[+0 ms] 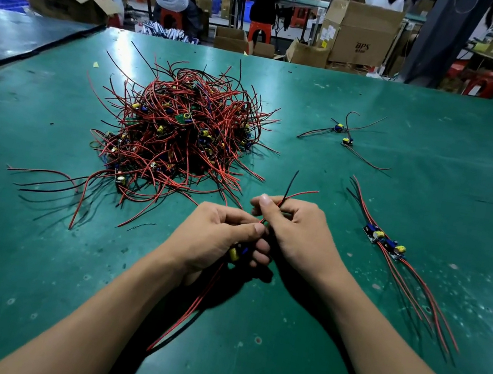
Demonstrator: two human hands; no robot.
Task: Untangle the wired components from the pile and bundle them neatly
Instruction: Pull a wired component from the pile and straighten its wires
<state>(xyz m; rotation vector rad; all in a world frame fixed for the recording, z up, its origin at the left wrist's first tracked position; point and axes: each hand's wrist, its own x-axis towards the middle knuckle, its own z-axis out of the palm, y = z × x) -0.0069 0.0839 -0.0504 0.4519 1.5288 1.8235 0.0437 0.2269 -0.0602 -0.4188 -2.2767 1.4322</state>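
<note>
Left hand (pixel 216 240) grips one wired component (pixel 235 253); right hand (pixel 300 229) pinches its red and black leads (pixel 286 194); best draw them straight, clear of the pile (pixel 179 132).

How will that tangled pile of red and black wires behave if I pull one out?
The wire pile probably drags along in clumps, since its leads loop through each other. Likely floppy: loose ends droop onto the green table.

Tangled wire pile (pixel 179 132) ahead-left, bundled components (pixel 384 240) right, two loose components (pixel 343 134) beyond, bare mat (pixel 316 159) between
</note>
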